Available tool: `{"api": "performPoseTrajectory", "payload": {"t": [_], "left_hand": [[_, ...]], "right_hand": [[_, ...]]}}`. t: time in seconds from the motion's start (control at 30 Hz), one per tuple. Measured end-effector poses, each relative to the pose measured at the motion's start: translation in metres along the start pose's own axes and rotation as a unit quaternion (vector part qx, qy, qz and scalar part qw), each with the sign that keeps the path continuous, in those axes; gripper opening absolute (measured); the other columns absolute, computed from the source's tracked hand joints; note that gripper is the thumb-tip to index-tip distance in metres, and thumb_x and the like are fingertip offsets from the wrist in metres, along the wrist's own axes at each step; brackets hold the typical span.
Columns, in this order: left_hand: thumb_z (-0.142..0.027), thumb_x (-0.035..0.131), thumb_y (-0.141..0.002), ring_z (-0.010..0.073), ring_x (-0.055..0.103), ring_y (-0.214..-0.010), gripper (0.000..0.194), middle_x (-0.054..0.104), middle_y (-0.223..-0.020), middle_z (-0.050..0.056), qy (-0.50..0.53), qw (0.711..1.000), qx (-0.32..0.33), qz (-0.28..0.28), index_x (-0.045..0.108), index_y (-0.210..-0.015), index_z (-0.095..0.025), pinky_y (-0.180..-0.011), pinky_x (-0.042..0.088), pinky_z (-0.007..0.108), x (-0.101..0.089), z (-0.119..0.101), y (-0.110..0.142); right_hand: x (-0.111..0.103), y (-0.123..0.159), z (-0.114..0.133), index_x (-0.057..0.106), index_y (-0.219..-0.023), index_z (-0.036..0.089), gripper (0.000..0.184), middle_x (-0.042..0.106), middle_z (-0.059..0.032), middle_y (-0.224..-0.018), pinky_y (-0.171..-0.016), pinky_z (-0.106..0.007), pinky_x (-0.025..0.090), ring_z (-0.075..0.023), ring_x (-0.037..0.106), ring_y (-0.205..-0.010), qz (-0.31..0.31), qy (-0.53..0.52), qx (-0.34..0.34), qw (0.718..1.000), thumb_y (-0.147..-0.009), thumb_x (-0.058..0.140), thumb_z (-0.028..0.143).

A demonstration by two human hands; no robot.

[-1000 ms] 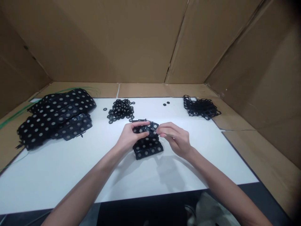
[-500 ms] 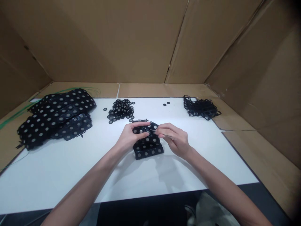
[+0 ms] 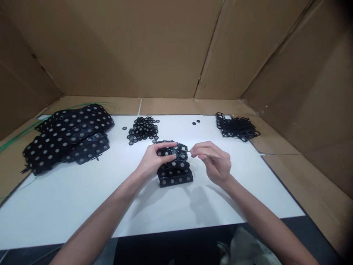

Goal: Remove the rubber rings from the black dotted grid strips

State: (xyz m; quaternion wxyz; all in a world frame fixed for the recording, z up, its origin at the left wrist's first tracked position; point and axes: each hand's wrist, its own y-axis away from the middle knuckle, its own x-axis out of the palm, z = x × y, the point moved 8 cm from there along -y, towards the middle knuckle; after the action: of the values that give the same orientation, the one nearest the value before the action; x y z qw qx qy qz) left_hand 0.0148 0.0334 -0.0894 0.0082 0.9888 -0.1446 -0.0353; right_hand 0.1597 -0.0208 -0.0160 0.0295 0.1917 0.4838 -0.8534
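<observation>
A black sheet piece with rows of grey round dots (image 3: 176, 180) lies in folds or layers at the middle of the white table. My left hand (image 3: 151, 158) grips it from the left, thumb and fingers on its upper part. In my right hand (image 3: 212, 160), closed fingers hold a thin metal tool (image 3: 188, 151), its tip at the sheet's upper right edge. Whether the tool has one prong or two cannot be made out. My right fingers are apart from the sheet.
Larger black dotted sheets (image 3: 66, 136) are stacked at the left, beside green strands (image 3: 19, 135). Behind my hands lie a heap of small black discs with grey centres (image 3: 143, 128) and two loose dark discs (image 3: 194, 123). Black looped webbing (image 3: 238, 127) lies right. Cardboard walls (image 3: 132, 48) surround the table.
My right hand has drawn back to the right with the tool, away from the sheet, baring more dots. My left hand keeps its hold in nearly the same place.
</observation>
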Motion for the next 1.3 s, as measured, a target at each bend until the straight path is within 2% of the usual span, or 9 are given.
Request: {"api": "performPoseTrajectory", "payload": {"t": [0.2, 0.43, 0.63, 0.9, 1.03, 1.2, 1.3], "left_hand": [[-0.024, 0.069, -0.059, 0.0215, 0.054, -0.105, 0.038, 0.063, -0.107, 0.006, -0.004, 1.0, -0.003, 0.0, 0.066, -0.096, -0.019, -0.096, 0.033, 0.035, 0.002, -0.001, 0.001], [-0.025, 0.068, -0.06, 0.0217, 0.053, -0.105, 0.038, 0.063, -0.109, 0.006, 0.001, 1.0, -0.004, 0.01, 0.065, -0.098, -0.019, -0.096, 0.033, 0.034, 0.004, 0.001, 0.0], [-0.016, 0.055, -0.07, 0.0196, 0.052, -0.106, 0.035, 0.061, -0.111, 0.005, 0.031, 0.999, 0.017, 0.032, 0.062, -0.104, -0.019, -0.096, 0.032, 0.034, 0.007, 0.0, 0.0], [-0.024, 0.066, -0.062, 0.0192, 0.058, -0.087, 0.032, 0.064, -0.097, 0.006, 0.035, 0.999, -0.005, -0.013, 0.062, -0.093, -0.017, -0.082, 0.042, 0.034, 0.002, 0.008, -0.002], [-0.025, 0.066, -0.061, 0.0193, 0.059, -0.087, 0.03, 0.065, -0.098, 0.005, 0.011, 1.0, -0.018, -0.014, 0.064, -0.091, -0.018, -0.084, 0.041, 0.034, -0.001, 0.011, -0.002], [-0.016, 0.059, -0.065, 0.0193, 0.054, -0.1, 0.028, 0.064, -0.104, 0.005, -0.018, 0.999, -0.031, 0.038, 0.066, -0.092, -0.019, -0.091, 0.036, 0.033, -0.002, 0.007, -0.002], [-0.016, 0.064, -0.061, 0.019, 0.057, -0.09, 0.032, 0.066, -0.098, 0.005, -0.018, 0.997, -0.047, 0.057, 0.067, -0.093, -0.018, -0.084, 0.039, 0.032, -0.004, 0.006, -0.002]], "right_hand": [[0.007, 0.0, 0.002, 0.06, -0.088, 0.017, 0.015, 0.06, -0.007, -0.08, -0.062, -0.028, 0.052, -0.0136, 0.058, -0.075, 0.049, -0.009, -0.021, 0.999, -0.081, 0.048, 0.011], [0.009, 0.001, 0.001, 0.059, -0.087, 0.017, 0.015, 0.06, -0.0063, -0.08, -0.062, -0.028, 0.052, -0.0136, 0.058, -0.075, 0.051, 0.001, -0.01, 0.999, -0.081, 0.047, 0.011], [0.006, 0.001, -0.001, 0.06, -0.086, 0.017, 0.016, 0.06, -0.0069, -0.08, -0.063, -0.028, 0.051, -0.0135, 0.057, -0.075, 0.026, 0.0, 0.005, 1.0, -0.081, 0.047, 0.009], [0.01, 0.003, -0.002, 0.06, -0.087, 0.018, 0.015, 0.061, -0.0063, -0.081, -0.064, -0.028, 0.052, -0.0139, 0.059, -0.076, 0.043, 0.009, 0.005, 0.999, -0.082, 0.047, 0.014], [0.008, 0.002, -0.002, 0.06, -0.087, 0.017, 0.015, 0.06, -0.0067, -0.081, -0.063, -0.029, 0.052, -0.0141, 0.058, -0.076, 0.035, 0.003, 0.008, 0.999, -0.081, 0.047, 0.011], [0.007, 0.001, -0.003, 0.06, -0.084, 0.017, 0.016, 0.06, -0.0061, -0.079, -0.062, -0.029, 0.052, -0.0141, 0.058, -0.074, 0.024, -0.016, 0.03, 0.999, -0.081, 0.047, 0.01], [0.008, 0.0, -0.003, 0.06, -0.083, 0.017, 0.017, 0.061, -0.0054, -0.077, -0.062, -0.029, 0.052, -0.0139, 0.058, -0.074, 0.018, -0.031, 0.042, 0.998, -0.082, 0.045, 0.01]]}}
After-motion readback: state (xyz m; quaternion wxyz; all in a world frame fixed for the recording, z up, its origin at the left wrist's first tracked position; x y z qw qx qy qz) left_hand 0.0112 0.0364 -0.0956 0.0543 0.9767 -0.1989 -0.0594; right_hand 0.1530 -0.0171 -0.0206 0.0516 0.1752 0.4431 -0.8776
